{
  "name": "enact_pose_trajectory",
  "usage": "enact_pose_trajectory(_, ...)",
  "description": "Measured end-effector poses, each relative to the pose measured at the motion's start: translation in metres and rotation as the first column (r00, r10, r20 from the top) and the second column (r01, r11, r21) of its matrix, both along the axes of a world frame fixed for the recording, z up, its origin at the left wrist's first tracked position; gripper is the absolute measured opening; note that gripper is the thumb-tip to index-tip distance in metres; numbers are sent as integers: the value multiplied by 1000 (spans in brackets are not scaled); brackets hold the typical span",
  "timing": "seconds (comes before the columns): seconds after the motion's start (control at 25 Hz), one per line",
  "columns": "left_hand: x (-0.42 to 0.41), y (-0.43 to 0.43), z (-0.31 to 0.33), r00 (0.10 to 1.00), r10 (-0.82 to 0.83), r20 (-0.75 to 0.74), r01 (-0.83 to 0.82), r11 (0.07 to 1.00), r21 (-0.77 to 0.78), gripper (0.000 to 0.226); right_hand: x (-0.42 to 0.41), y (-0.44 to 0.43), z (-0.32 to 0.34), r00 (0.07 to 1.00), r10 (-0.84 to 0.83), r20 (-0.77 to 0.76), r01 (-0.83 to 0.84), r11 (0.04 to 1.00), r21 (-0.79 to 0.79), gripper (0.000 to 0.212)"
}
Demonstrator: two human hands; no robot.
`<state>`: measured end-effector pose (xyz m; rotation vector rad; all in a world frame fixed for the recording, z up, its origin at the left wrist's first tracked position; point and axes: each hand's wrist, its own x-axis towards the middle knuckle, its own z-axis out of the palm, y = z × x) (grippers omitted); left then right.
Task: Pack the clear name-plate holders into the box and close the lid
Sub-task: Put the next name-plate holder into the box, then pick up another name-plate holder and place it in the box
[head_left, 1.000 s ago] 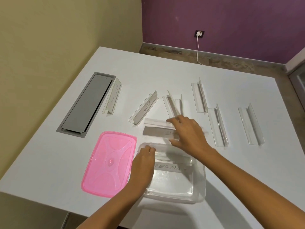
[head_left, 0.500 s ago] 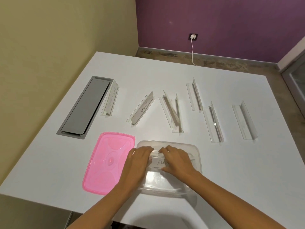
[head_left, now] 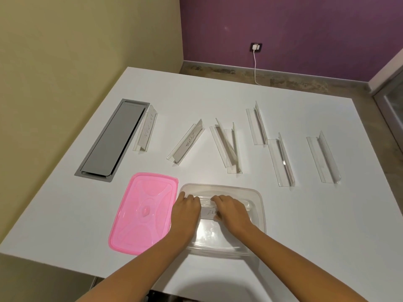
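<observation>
A clear plastic box sits open near the table's front edge. Inside it lies a clear name-plate holder with a handwritten label. My left hand presses on its left end and my right hand grips its right part, both inside the box. The pink lid lies flat just left of the box. Several more holders stand on the table beyond: one by the grey hatch, one labelled, a crossed pair, and three more to the right.
A grey metal cable hatch is set into the white table at the left. A yellow wall runs along the left, a purple wall with a socket and white cable at the back.
My right hand picked up the holder lying just behind the box and brought it down into the box. My left hand shifted from the box's rim onto the holder's left end.
</observation>
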<state>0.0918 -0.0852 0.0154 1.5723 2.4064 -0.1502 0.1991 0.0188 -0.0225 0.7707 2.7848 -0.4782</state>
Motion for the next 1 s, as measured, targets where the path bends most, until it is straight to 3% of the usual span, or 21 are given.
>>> enact_pose_trajectory(0.08,1,1,-3,1000,26,4,-26,1000,7,15,2,-1,7,998,-29,-57,26,998,-51,37)
enact_pose_trajectory(0.16,1,2,3,999,41,-6,-41,997,-70,17,2,1,20,974,-66,-216,56,997,-53,30)
enact_pose_trajectory(0.28,2,4,1,998,17,-61,-18,1000,-21,34,-10,18,38,864,-125,-488,169,985,46,12)
enact_pose_trajectory(0.36,6,4,3,996,58,-64,-59,998,-21,39,-25,43,44,816,-209,-539,269,963,33,12)
enact_pose_trajectory(0.52,10,10,-3,993,111,-33,-113,992,-61,35,-65,98,35,886,-342,-313,371,928,34,29)
enact_pose_trajectory(0.68,8,13,-6,992,123,-42,-121,991,52,39,-92,124,22,938,-336,-85,344,933,108,28)
enact_pose_trajectory(0.76,6,12,-12,987,157,28,-158,985,67,31,-97,133,18,939,-343,-25,343,931,121,27)
enact_pose_trajectory(0.88,4,8,-18,972,215,98,-223,971,83,27,-100,139,16,927,-372,-48,376,920,110,23)
enact_pose_trajectory(1.0,1,6,-17,963,217,163,-242,958,154,36,-99,144,21,837,-521,-166,522,852,-43,16)
